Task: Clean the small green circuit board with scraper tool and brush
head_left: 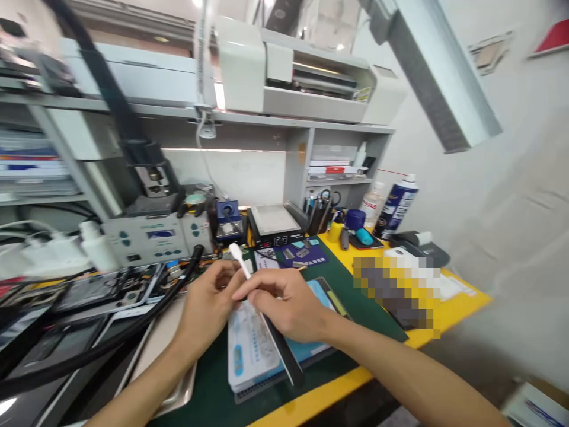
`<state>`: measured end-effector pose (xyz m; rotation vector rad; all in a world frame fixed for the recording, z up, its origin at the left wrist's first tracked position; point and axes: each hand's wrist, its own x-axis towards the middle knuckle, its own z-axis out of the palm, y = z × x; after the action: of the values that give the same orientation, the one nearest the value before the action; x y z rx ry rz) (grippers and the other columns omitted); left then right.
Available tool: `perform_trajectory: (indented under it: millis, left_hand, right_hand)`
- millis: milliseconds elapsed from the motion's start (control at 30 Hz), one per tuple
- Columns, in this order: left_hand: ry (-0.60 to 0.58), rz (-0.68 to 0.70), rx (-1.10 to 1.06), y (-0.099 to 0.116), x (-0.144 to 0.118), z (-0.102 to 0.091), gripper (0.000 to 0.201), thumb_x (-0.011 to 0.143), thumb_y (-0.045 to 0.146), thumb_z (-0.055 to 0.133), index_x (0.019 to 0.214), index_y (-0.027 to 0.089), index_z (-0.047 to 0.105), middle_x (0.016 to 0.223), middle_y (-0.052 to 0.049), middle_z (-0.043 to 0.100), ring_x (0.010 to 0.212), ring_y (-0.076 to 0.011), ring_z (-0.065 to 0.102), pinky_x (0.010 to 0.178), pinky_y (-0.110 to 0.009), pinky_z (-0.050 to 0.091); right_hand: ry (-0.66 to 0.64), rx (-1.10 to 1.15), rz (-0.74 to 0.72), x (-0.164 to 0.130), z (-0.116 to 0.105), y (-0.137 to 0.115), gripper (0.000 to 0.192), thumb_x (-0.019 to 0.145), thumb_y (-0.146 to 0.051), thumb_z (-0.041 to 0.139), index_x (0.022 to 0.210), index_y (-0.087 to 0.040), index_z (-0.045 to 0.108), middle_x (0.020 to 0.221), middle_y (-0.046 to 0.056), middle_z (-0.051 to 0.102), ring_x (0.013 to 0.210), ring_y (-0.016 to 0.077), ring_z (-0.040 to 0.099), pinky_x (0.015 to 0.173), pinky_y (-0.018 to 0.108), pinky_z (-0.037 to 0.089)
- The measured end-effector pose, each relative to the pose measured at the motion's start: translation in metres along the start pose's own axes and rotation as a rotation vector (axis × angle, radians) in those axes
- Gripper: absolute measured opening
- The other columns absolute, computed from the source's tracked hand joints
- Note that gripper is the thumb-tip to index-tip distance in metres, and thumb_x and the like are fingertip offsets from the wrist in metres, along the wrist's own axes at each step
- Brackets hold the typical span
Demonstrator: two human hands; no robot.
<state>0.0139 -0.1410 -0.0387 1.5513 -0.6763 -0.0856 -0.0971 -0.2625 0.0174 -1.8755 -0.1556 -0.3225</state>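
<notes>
Both my hands meet above a light blue and white printed pad (253,350) on the dark green mat (213,379). A slim white stick with a rounded head (237,255) rises past my right hand (288,302), whose fingers close around it. Below that hand, in line with the stick, a flat black strip with a pale edge (282,350) slants toward me. Whether stick and strip are one piece, I cannot tell. My left hand (208,302) is curled with its fingertips pinched, touching my right fingertips; what it grips is hidden.
Left lie several phones and tablets (146,356), crossed by a black hose (146,323). Behind stand a grey soldering station (151,240), a flat heating plate (275,220) and a pen holder (317,216). At right are a spray can (395,207) and a pixelated dark item (391,290).
</notes>
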Motion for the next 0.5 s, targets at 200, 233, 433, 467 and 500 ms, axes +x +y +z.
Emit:
perform_trajectory:
  millis: [200, 233, 433, 467, 500]
  left_hand:
    - [0.006, -0.049, 0.086, 0.007, 0.001, -0.001, 0.027, 0.065, 0.044, 0.07, 0.08, 0.023, 0.064, 0.083, -0.002, 0.076, 0.073, -0.0231, 0.07, 0.068, -0.031, 0.057]
    - [0.013, -0.047, 0.093, 0.01, 0.002, -0.002, 0.026, 0.061, 0.042, 0.069, 0.078, 0.023, 0.063, 0.082, -0.001, 0.077, 0.074, -0.0236, 0.07, 0.07, -0.031, 0.058]
    - [0.091, -0.078, 0.328, 0.008, 0.004, -0.005, 0.029, 0.059, 0.045, 0.061, 0.081, 0.029, 0.069, 0.071, 0.005, 0.076, 0.063, -0.0241, 0.068, 0.057, -0.031, 0.052]
    - [0.093, -0.064, 0.352, 0.003, 0.004, -0.006, 0.027, 0.062, 0.045, 0.062, 0.083, 0.031, 0.069, 0.072, 0.007, 0.075, 0.062, -0.0231, 0.067, 0.056, -0.03, 0.051]
    - [0.095, -0.03, 0.377, -0.002, 0.004, -0.007, 0.024, 0.066, 0.045, 0.063, 0.085, 0.032, 0.069, 0.07, 0.009, 0.073, 0.06, -0.0218, 0.065, 0.056, -0.03, 0.049]
  right_hand:
    - [-0.085, 0.072, 0.001, 0.0, -0.007, 0.008, 0.026, 0.09, -0.019, 0.054, 0.097, -0.017, 0.079, 0.062, -0.003, 0.053, 0.051, 0.0072, 0.038, 0.048, 0.021, 0.03]
    - [-0.108, 0.065, 0.012, -0.001, -0.008, 0.009, 0.026, 0.091, -0.02, 0.054, 0.099, -0.018, 0.079, 0.059, -0.004, 0.05, 0.05, 0.0074, 0.036, 0.048, 0.021, 0.029]
    - [-0.068, 0.047, 0.07, -0.001, -0.012, 0.006, 0.027, 0.091, -0.016, 0.055, 0.102, -0.022, 0.079, 0.063, -0.002, 0.058, 0.059, 0.0098, 0.045, 0.053, 0.02, 0.035]
    - [-0.062, 0.064, 0.073, -0.001, -0.013, 0.004, 0.027, 0.092, -0.017, 0.055, 0.101, -0.021, 0.079, 0.064, -0.002, 0.059, 0.06, 0.0097, 0.046, 0.053, 0.019, 0.036]
    - [-0.064, 0.084, 0.079, -0.001, -0.014, 0.001, 0.026, 0.092, -0.017, 0.055, 0.101, -0.021, 0.079, 0.066, -0.002, 0.059, 0.06, 0.0092, 0.045, 0.053, 0.019, 0.036]
